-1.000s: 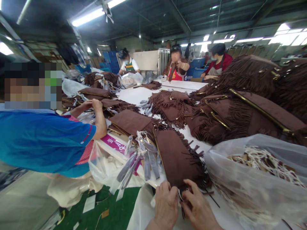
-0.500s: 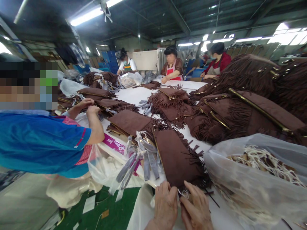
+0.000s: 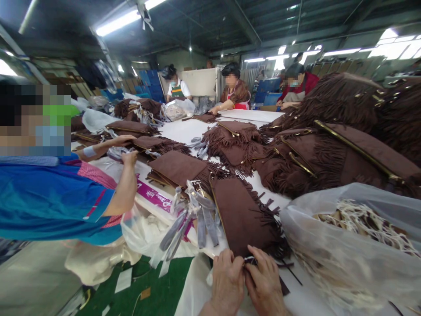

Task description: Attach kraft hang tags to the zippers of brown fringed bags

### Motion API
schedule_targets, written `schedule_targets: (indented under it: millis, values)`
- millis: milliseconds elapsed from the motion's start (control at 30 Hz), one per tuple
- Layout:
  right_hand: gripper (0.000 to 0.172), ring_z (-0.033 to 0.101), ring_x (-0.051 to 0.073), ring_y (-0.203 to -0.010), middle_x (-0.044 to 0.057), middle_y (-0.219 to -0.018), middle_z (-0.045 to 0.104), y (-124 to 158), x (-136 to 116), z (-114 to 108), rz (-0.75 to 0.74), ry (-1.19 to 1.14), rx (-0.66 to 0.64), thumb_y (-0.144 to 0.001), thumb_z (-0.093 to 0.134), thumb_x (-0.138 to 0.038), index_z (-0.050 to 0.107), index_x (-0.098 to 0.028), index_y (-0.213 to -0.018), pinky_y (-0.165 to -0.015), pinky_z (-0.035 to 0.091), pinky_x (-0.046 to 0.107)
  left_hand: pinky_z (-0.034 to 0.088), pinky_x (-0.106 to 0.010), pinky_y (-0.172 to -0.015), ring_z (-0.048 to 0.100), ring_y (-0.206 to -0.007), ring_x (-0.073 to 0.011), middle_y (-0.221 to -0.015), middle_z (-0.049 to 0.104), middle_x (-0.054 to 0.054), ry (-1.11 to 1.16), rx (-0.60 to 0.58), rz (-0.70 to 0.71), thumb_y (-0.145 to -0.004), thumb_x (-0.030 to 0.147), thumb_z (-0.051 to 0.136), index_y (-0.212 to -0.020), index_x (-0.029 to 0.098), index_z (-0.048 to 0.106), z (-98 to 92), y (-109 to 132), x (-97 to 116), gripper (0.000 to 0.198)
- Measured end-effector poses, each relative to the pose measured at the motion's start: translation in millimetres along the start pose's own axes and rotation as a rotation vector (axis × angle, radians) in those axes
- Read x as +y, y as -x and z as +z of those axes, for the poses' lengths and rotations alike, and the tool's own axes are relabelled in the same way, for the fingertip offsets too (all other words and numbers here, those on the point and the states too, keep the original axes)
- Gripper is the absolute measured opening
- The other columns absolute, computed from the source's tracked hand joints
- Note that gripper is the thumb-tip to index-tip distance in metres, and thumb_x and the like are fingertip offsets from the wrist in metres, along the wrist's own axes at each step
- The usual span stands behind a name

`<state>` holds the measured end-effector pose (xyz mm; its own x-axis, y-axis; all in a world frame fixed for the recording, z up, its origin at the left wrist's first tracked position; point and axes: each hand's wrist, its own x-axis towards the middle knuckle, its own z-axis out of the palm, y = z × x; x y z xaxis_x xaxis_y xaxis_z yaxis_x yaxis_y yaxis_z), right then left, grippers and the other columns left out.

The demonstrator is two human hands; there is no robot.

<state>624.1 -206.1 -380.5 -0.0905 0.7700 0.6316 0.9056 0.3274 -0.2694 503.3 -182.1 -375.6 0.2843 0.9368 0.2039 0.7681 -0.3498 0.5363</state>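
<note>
My left hand (image 3: 227, 279) is closed, with thumb and index finger pinched on a thin white string (image 3: 250, 260) at the near corner of a brown fringed bag (image 3: 245, 215). Right beside it, my right hand (image 3: 265, 279) is closed on the same string, its fingers bent over the bag's lower edge. The bag lies flat on the table, zipper edge to the left and fringe to the right. Most of the string is hidden behind my fingers. Wrapped grey straps (image 3: 207, 224) lie against the bag's left side.
On the right rests a clear plastic bag (image 3: 305, 219) containing white strings (image 3: 371, 226). Brown fringed bags (image 3: 329, 153) are heaped behind it. At my left a co-worker in a blue top (image 3: 55, 197) handles similar bags. Several other people stand across the white table (image 3: 179, 131).
My right hand has shifted slightly left and up, closer to my left. The string's loose loop shows less. The left co-worker's hands have moved apart; one person across the table reaches further left.
</note>
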Motion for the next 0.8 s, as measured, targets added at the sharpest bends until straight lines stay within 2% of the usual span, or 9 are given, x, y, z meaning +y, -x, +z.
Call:
schedule_targets:
  millis: [200, 433, 633, 700, 800]
  values:
    - [0.018, 0.049, 0.025, -0.102, 0.013, -0.11, 0.054, 0.1, 0.3, 0.3, 0.024, -0.012, 0.039, -0.079, 0.043, -0.01, 0.059, -0.017, -0.075, -0.084, 0.039, 0.044, 0.028, -0.031, -0.067, 0.041, -0.075, -0.0156, -0.078, 0.046, 0.0, 0.01, 0.007, -0.005, -0.078, 0.012, 0.043, -0.074, 0.023, 0.056, -1.7, 0.0, 0.6, 0.016]
    - [0.017, 0.048, 0.026, -0.104, 0.012, -0.115, 0.05, 12.2, 6.1, -16.9, -0.044, 0.013, -0.027, -0.071, 0.047, -0.009, 0.06, -0.02, -0.075, -0.081, 0.044, 0.042, 0.031, -0.03, -0.067, 0.043, -0.074, -0.0162, -0.078, 0.048, 0.0, -0.01, 0.022, -0.011, -0.075, 0.01, 0.044, -0.076, 0.023, 0.056, -4.6, -0.5, 3.5, 0.018]
    - [0.022, 0.05, 0.027, -0.103, 0.01, -0.114, 0.05, 19.6, 0.5, -28.1, 0.052, -0.095, -0.038, -0.07, 0.042, -0.008, 0.058, -0.021, -0.064, -0.079, 0.044, 0.043, 0.032, -0.034, -0.074, 0.044, -0.083, -0.0187, -0.086, 0.051, -0.001, 0.07, -0.027, -0.018, -0.07, 0.007, 0.046, -0.083, 0.022, 0.053, -7.4, 2.0, 2.6, 0.02]
    - [0.02, 0.05, 0.026, -0.102, 0.01, -0.113, 0.05, 20.3, 0.9, -28.2, 0.043, -0.084, -0.045, -0.07, 0.043, -0.009, 0.059, -0.022, -0.066, -0.078, 0.044, 0.041, 0.032, -0.034, -0.074, 0.044, -0.083, -0.019, -0.085, 0.051, -0.001, 0.07, -0.027, -0.012, -0.071, 0.007, 0.045, -0.082, 0.021, 0.052, -6.5, 2.5, 1.9, 0.019]
    - [0.015, 0.049, 0.026, -0.103, 0.012, -0.114, 0.049, 17.1, 3.6, -24.2, 0.0, -0.009, -0.046, -0.071, 0.05, -0.013, 0.06, -0.021, -0.078, -0.078, 0.046, 0.04, 0.032, -0.034, -0.072, 0.043, -0.08, -0.019, -0.083, 0.05, -0.001, 0.044, -0.004, -0.006, -0.074, 0.007, 0.043, -0.083, 0.022, 0.053, -3.5, 2.9, 0.9, 0.02]
